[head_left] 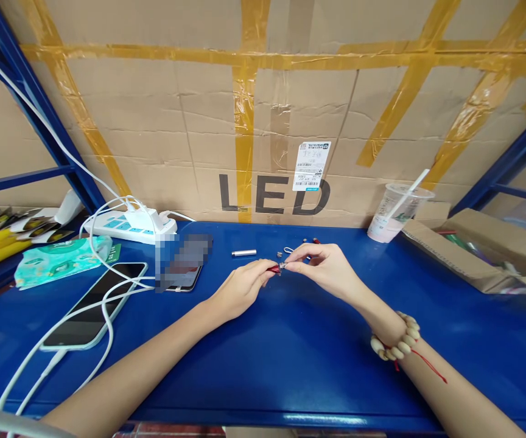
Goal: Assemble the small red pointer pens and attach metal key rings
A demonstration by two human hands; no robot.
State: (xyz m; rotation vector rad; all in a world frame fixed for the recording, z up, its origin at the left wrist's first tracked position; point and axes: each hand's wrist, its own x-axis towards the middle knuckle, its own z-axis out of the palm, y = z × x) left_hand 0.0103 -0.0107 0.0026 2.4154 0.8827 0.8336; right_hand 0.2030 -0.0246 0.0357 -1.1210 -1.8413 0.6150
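My left hand point(243, 286) is closed on a small, shiny red piece point(273, 269), most of it hidden by the fingers. My right hand point(324, 267) pinches a tiny silver part point(283, 265) at the tip of that red piece. The two hands almost meet above the blue tabletop; whether the parts are joined I cannot tell. Behind the left hand lies a short silver tube point(243, 253). Close to the right fingertips are a small metal bit point(279, 254), a white loop of cord point(288, 249) and another red piece point(316, 241).
Two phones, one pale-edged point(98, 307) and one dark point(185, 277), lie left among white cables. Behind them are a power strip point(108, 226) and a green tissue pack point(62, 260). A plastic cup with straw point(388, 213) and an open carton point(461, 258) stand right. A large LED carton point(190, 134) walls the back.
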